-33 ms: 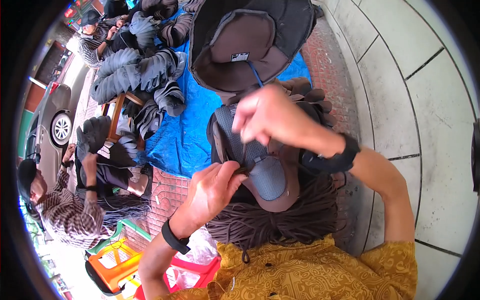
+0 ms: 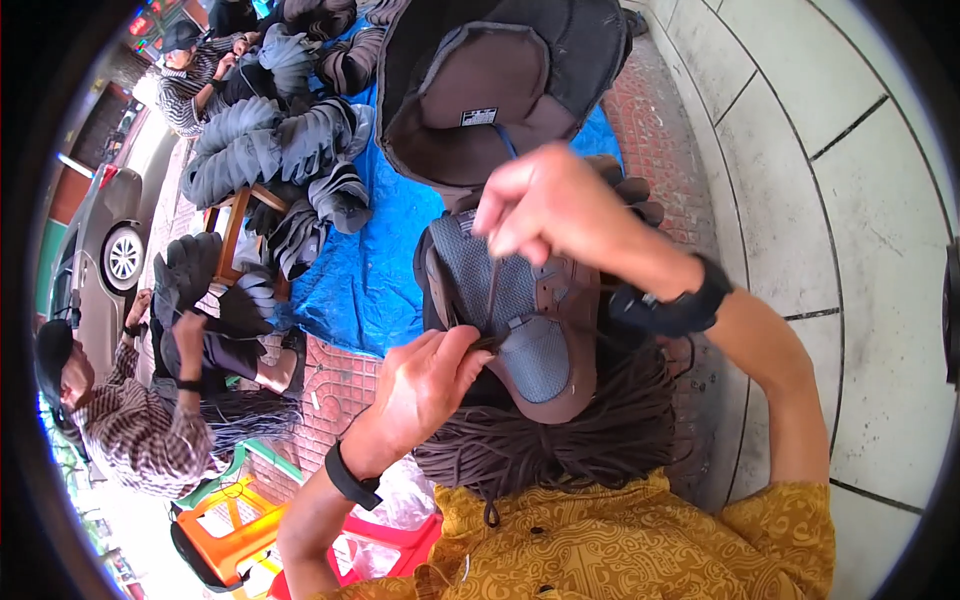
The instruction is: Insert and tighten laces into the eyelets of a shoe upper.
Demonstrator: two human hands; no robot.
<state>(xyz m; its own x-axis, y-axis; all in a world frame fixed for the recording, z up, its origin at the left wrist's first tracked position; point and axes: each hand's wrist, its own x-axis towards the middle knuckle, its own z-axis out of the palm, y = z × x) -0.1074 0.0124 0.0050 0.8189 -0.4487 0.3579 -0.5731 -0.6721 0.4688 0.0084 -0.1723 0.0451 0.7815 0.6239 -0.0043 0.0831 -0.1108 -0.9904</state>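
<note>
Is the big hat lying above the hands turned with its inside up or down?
Inside up: the hat shows its hollow brown crown lining and a small sewn label facing the camera.

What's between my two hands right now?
In the head view, a thin dark cord runs over the brown hat's grey mesh panel between left hand and right hand.

one view only, from a wide fisheye camera worn on the person's head, facing steeply down over the chest and lap. it sits close: the left hand (image 2: 425, 385) and right hand (image 2: 560, 215) fill the middle of the picture, with the brown hat (image 2: 545, 335) between them and the forearms coming in from the lower edge. the yellow shirt (image 2: 620, 545) lies along the bottom. straight lines bend toward the dark round rim: the paving joints (image 2: 850, 130) curve at right, while the blue tarp (image 2: 385, 270) and a parked car (image 2: 105, 250) are squeezed toward the left edge.
</note>
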